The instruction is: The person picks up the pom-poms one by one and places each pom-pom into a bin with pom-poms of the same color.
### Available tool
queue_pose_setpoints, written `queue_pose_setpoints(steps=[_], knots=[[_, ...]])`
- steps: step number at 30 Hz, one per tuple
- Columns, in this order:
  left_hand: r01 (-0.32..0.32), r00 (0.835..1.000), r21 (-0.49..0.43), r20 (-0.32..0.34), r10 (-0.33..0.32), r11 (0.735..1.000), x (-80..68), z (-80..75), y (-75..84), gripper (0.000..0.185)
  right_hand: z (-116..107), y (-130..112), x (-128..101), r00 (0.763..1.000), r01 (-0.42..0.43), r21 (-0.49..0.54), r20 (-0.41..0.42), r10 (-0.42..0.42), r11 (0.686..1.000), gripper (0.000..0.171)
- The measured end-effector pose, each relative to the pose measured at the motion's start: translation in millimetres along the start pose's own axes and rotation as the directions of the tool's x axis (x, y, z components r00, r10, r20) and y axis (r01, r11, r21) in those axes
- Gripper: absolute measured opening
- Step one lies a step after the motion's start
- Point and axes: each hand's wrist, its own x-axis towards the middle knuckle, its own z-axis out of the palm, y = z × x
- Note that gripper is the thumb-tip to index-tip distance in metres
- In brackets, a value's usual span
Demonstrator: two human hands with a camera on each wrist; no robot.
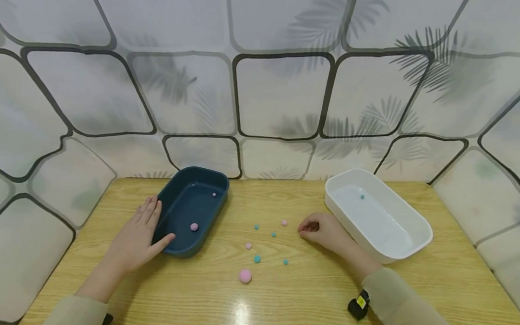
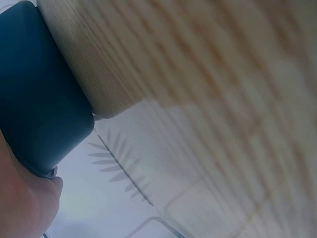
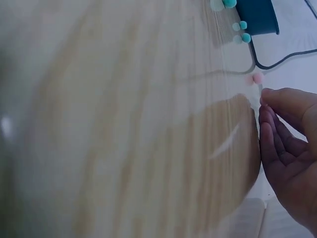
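On the left, my left hand (image 1: 135, 239) rests against the dark blue tray (image 1: 171, 250), fingers straight along its left rim and thumb over the near corner. Two pink balls, the larger one (image 1: 194, 226) nearer, lie inside it. My right hand (image 1: 325, 232) is just above the table beside the white tray (image 1: 408, 253), thumb and fingertips drawn together. Nothing shows between those fingertips in the right wrist view. The closest loose ball to them is a small pink ball (image 1: 284, 222). One teal ball (image 1: 362, 196) lies in the white tray.
Between the trays several balls are scattered on the wooden table (image 1: 180, 297), among them a large pink ball (image 1: 245, 276) and a teal ball (image 1: 257, 259). A patterned wall covering (image 1: 281, 99) rises behind and at both sides. A black wrist device (image 1: 358, 306) hangs by the right sleeve.
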Motion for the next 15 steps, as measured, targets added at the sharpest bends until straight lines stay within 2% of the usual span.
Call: queue_pose_setpoints(steps=[8,15], knots=[[0.001,1.0,-0.002,0.0,-0.001,1.0,0.2,0.5,0.1,0.097,-3,-12,10,0.998,-0.022,0.074,-0.049,0.026,0.997,0.006],[0.006,1.0,-0.005,0.002,-0.006,1.0,0.0,0.7,-0.8,0.097,-4,-33,26,0.998,-0.025,0.035,-0.049,0.026,0.999,0.01]])
